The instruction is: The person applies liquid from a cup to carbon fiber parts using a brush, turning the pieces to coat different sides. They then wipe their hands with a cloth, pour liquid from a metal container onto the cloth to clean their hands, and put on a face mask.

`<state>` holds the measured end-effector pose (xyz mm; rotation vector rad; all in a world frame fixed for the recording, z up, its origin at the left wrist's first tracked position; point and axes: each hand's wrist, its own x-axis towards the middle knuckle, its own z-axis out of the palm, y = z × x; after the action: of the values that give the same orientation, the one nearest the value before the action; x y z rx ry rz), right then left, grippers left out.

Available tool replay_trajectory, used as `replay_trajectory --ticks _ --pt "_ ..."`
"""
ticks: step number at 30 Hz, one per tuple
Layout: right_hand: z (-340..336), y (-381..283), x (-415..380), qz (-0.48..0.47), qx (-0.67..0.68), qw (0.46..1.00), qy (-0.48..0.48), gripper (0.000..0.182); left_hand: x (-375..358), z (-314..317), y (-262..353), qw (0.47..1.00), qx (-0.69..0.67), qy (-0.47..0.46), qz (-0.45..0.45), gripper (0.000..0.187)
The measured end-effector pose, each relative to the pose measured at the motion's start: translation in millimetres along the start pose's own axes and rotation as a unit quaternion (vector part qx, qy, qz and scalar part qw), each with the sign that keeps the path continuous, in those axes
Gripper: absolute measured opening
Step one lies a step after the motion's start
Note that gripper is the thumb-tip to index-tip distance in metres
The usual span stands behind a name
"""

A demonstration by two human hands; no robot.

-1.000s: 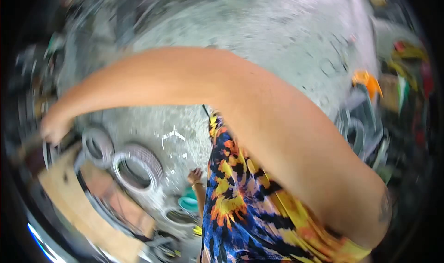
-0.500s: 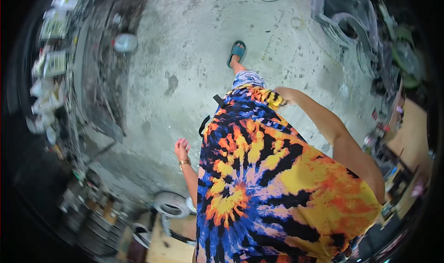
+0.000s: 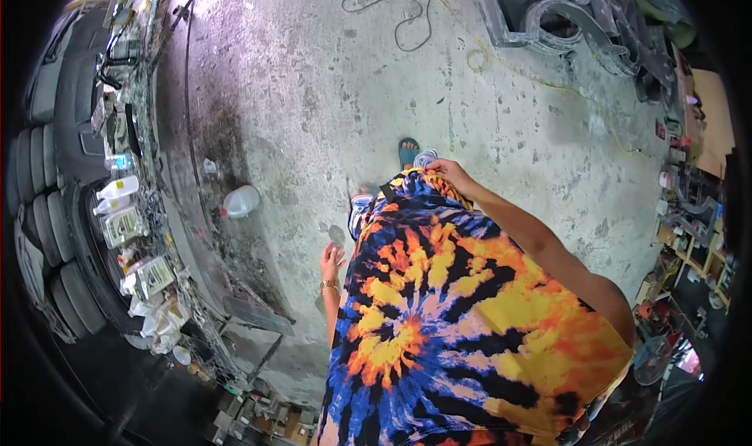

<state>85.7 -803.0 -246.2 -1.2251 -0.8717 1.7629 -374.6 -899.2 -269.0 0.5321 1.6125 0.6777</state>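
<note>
My left hand (image 3: pixel 332 262) hangs beside my body at the left, a gold-toned band round its wrist. Its fingers are loosely apart and hold nothing. In front of my waist, my right hand (image 3: pixel 447 172) is closed at the hem of my tie-dye shirt (image 3: pixel 407 305), its fingertips partly hidden against the cloth. The shirt is orange, yellow, blue and black and fills the lower middle of the view. Below the hem a green slide sandal (image 3: pixel 408 150) shows on one foot; the other foot is blurred.
A clear plastic jug (image 3: pixel 240 201) lies on the stained concrete floor (image 3: pixel 509 132). Along the left runs a cluttered bench with jugs (image 3: pixel 117 187) and stacked tires (image 3: pixel 74 297). A dark cable (image 3: pixel 415 38) and large grey moulded parts (image 3: pixel 560 27) lie ahead.
I have moved forward; the floor jug, bench and grey parts have shifted in view. My right hand has come inward along the shirt hem. My left hand still hangs at the side.
</note>
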Motion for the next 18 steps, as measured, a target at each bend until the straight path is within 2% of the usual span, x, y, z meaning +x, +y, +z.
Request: replay_trajectory --ticks 1,2,4,5,7,8,9,10,11,12,13,14,16,17,18 --pt "9 18 -2 -0.002 -0.018 0.998 0.063 0.019 0 -14 -1 0.999 0.043 -0.013 0.011 0.048" --pt "14 34 0 -0.009 -0.013 0.998 0.066 0.019 3 -22 -2 0.999 0.049 -0.014 0.018 0.048" --pt "9 71 7 0.022 -0.203 0.962 0.181 0.012 27 -38 -23 0.996 0.01 -0.045 -0.071 0.057" --pt "15 68 -2 0.016 -0.199 0.962 0.188 0.012 31 -45 -30 0.994 0.007 -0.052 -0.098 0.058" --pt "24 74 -25 -0.053 0.022 0.988 0.145 0.027 23 -60 -27 0.987 0.03 -0.062 -0.142 0.061" --pt "24 81 -30 -0.021 0.008 0.989 0.149 0.029 18 -65 -24 0.985 0.053 -0.073 -0.144 0.062" --pt "21 97 -25 0.006 -0.003 0.989 0.148 0.032 14 -67 -13 0.984 0.077 -0.085 -0.136 0.063" --pt "25 93 -29 -0.006 0.028 0.989 0.142 0.032 9 -60 7 0.983 0.096 -0.099 -0.118 0.064" --pt "38 95 -38 -0.096 -0.15 0.972 0.151 0.027 1 -62 28 0.98 0.114 -0.128 -0.102 0.066" --pt "46 107 -45 -0.177 -0.323 0.91 0.191 0.022 -20 -50 71 0.973 0.124 -0.174 -0.09 0.067" --pt "13 228 9 -0.253 -0.291 0.903 0.189 0.028 -48 -33 118 0.96 0.12 -0.239 -0.079 0.068" --pt "16 217 19 -0.176 -0.244 0.933 0.198 0.027 -80 -23 156 0.94 0.11 -0.316 -0.072 0.075" --pt "34 192 25 -0.117 -0.144 0.966 0.182 0.026 -55 -43 158 0.959 0.031 -0.281 0.028 0.059" --pt "39 177 37 -0.101 -0.121 0.972 0.171 0.025 -35 -48 156 0.96 0.027 -0.277 0.038 0.059" --pt "47 172 32 -0.084 -0.087 0.979 0.164 0.025 -15 -53 158 0.971 0.096 -0.179 0.127 0.045"
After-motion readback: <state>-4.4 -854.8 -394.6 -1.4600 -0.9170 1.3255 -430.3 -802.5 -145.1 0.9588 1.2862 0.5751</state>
